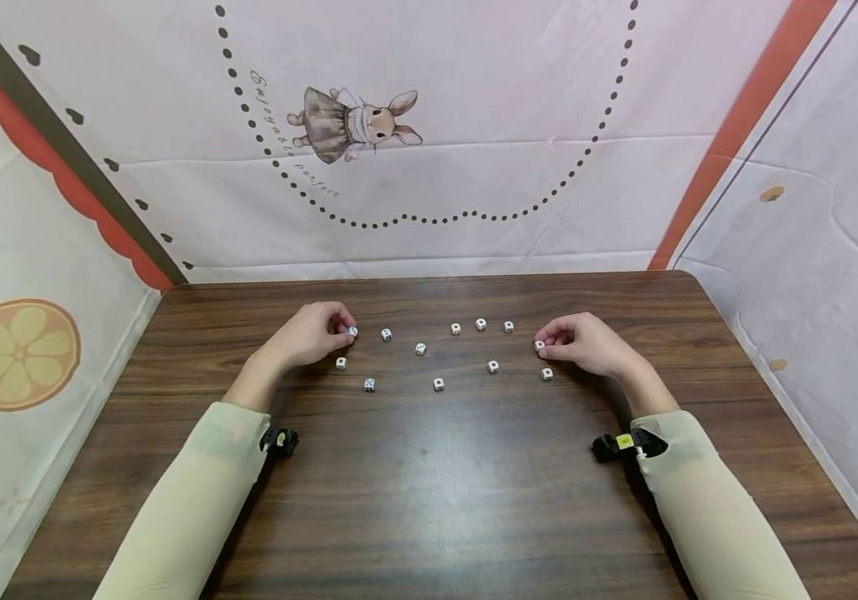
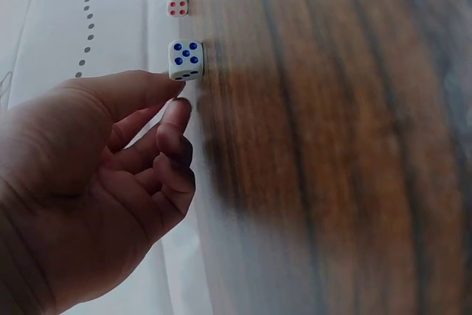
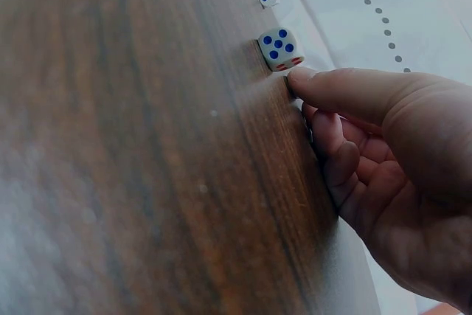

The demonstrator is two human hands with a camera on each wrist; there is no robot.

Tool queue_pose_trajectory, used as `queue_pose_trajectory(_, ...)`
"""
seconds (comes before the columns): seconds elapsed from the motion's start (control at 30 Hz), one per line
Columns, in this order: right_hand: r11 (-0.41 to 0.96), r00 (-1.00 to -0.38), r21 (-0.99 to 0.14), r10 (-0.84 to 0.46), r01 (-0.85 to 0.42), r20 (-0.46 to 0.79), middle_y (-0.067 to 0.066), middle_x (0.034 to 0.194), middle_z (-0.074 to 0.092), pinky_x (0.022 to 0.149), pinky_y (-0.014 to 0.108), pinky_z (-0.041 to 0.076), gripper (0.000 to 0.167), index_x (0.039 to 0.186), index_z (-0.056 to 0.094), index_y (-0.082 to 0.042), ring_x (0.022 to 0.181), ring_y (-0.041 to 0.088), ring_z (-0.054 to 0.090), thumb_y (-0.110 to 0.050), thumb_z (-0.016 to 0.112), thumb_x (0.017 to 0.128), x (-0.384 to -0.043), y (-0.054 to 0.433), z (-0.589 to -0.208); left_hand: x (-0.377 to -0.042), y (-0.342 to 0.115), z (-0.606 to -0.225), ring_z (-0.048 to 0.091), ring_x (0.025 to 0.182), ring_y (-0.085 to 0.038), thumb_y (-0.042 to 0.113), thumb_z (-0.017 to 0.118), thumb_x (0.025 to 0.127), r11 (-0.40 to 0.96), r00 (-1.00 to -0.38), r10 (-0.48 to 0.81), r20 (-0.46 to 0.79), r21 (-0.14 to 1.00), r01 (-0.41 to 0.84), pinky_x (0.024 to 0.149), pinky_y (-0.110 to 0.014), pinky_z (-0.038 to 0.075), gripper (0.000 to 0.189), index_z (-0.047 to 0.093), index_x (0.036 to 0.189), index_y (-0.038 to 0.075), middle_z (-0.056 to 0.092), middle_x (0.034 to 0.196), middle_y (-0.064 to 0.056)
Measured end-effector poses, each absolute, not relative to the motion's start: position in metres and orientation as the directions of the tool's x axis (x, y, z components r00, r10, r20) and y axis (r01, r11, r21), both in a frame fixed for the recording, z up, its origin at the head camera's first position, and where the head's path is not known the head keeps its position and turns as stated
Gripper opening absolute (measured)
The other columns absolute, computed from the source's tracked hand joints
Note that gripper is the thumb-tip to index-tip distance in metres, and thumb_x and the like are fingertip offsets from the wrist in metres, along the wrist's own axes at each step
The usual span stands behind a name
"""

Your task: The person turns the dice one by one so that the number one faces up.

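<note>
In the head view my left hand (image 1: 315, 335) pinches a white die (image 1: 351, 332) with blue pips between thumb and fingers at the table's left back. Another die (image 1: 341, 363) lies just in front of it. My right hand (image 1: 585, 343) pinches a second die (image 1: 539, 346) between thumb and fingertips, with a die (image 1: 546, 374) resting close by on the near side. The left wrist view has a die showing five blue pips (image 2: 186, 58) by the thumb tip. A similar die (image 3: 280, 48) appears beside the right thumb; the thumbs hide much of the pinched dice in both wrist views.
Between the hands, several more dice are scattered on the brown wood-grain table (image 1: 429, 500), among them a die (image 1: 386, 334), a die (image 1: 439, 384) and a die (image 1: 508, 327). A printed white cloth (image 1: 474, 100) hangs behind the back edge and at both sides.
</note>
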State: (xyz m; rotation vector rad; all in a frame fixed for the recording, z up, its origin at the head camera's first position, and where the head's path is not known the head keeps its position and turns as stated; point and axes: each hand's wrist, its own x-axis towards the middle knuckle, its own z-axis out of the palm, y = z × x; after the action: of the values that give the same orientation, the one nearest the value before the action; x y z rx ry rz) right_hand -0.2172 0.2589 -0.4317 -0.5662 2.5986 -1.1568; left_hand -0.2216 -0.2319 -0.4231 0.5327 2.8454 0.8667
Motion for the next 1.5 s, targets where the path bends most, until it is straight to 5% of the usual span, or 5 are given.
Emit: queue_pose_trajectory(1.5,0.608,-0.896,-0.752,-0.442,-0.255,-0.054,0.004,0.088,0.072,0.072,0.025,0.049,0.019,0.109,0.079,-0.001,0.081,0.016,0.063,-0.012,0.083,0.094,-0.2168,0.2583,-0.4308,-0.2196,-0.2319,-0.4221,0.061,0.091,-0.020,0.012,0.084,0.090,0.775,-0.923,0.380,-0.055,0.564,0.285,0.085,-0.040,0.046,0.023,0.075,0.110,0.007,0.068,0.094,-0.002)
